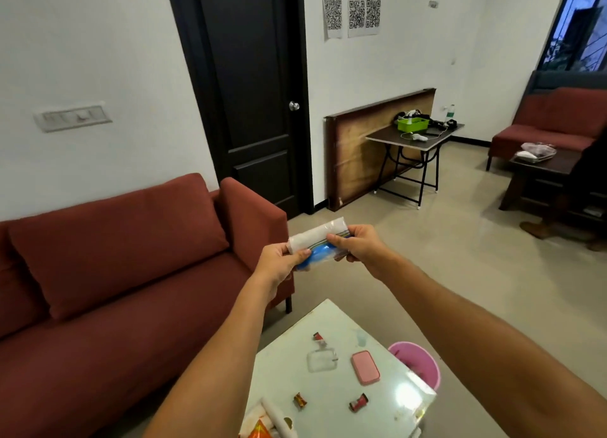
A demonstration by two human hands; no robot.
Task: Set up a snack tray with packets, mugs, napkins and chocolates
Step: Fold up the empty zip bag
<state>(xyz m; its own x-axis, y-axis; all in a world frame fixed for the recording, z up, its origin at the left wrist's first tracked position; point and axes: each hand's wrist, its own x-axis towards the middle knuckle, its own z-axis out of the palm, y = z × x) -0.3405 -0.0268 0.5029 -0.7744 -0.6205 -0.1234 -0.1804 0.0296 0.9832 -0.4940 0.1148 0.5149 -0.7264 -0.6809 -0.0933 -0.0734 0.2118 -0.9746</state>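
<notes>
Early stage: left hand (279, 261) and right hand (356, 245) both pinch a napkin pack (317, 240) held up far above the white table (387, 408), where chocolates (299, 401) lie scattered; no tray or mugs visible.

- The orange packet (259, 432) at the tabletop (328, 322) near corner is cut off by the bottom edge
- Both hands' fingers (335, 240) hide the ends of the napkin pack (317, 237)
- Its print is too blurred to read
- The three small wrapped chocolates (299, 401) are too small to identify
</notes>
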